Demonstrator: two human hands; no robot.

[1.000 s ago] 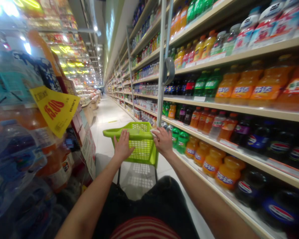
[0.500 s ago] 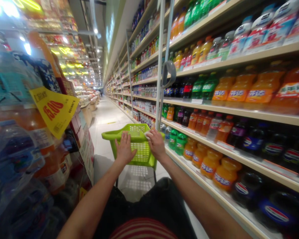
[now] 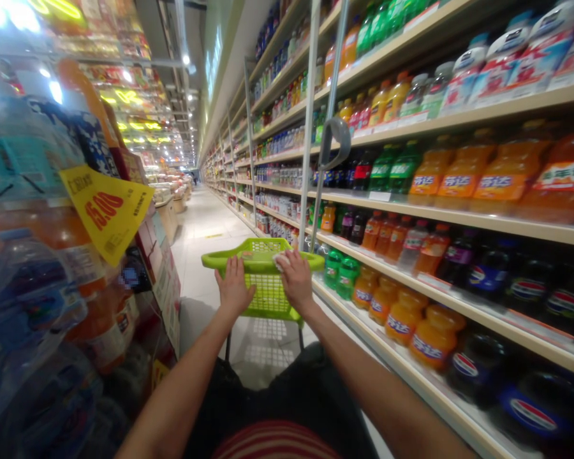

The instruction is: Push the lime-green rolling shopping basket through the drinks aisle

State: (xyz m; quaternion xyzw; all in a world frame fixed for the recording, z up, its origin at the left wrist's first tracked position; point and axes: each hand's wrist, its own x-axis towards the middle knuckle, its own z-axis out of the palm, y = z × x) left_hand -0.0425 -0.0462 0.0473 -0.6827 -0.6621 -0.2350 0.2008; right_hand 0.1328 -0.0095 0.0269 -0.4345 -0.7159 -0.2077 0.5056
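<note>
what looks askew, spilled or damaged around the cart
The yellow price sign at the left looks askew: it hangs tilted, its printing slanting upward to the right, in front of stacked bottles. No spill or damage stands out on or around the green cart, though the picture's left edge is blurred.

upper-left glare, blurred edges

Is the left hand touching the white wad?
Apart. The head view shows green rim in plain sight between the left hand and the white wad, which the right hand holds.
</note>
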